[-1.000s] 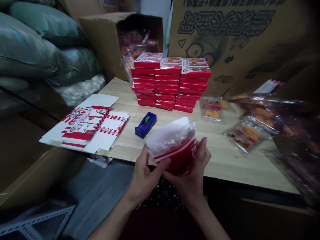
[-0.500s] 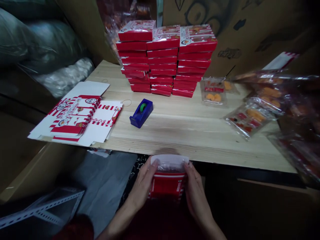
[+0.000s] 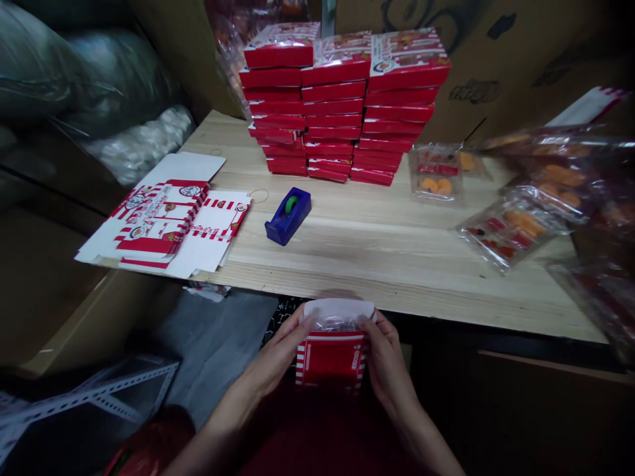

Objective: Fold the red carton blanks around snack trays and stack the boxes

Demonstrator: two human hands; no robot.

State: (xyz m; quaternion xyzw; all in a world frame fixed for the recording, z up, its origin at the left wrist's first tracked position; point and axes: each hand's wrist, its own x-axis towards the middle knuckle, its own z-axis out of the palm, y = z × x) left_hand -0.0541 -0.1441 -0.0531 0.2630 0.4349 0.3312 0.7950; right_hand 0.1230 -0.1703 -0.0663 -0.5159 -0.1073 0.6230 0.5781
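A red-and-white striped carton (image 3: 331,362) stands upright between the person's two hands, just below the front edge of a wooden table (image 3: 397,271). Its top is open, with a white flap (image 3: 338,307) rising along the far side and a clear plastic bag (image 3: 335,322) showing in the opening. What lies inside the bag is too dim to make out.

The left hand (image 3: 272,352) and right hand (image 3: 389,360) hold the carton in a narrow grip, one against each side, with the fingers (image 3: 297,320) reaching up near its open rim.

Straight ahead on the table lies a blue tape dispenser (image 3: 288,215) with a green roll in it. To its left are flat, unfolded printed cartons (image 3: 159,225), with a small loop of string (image 3: 258,195) just beside them. Farther back stand three tall stacks of red boxes (image 3: 342,99), side by side and touching. To the right, clear packets of orange snacks (image 3: 436,173) lie on the wood, and more bagged packets (image 3: 560,175) heap up at the edge of the view. Behind the table rises a large cardboard box (image 3: 496,59), while bulging grey sacks (image 3: 74,73) fill the left side. A metal shelf frame (image 3: 94,400) lies low on the left.
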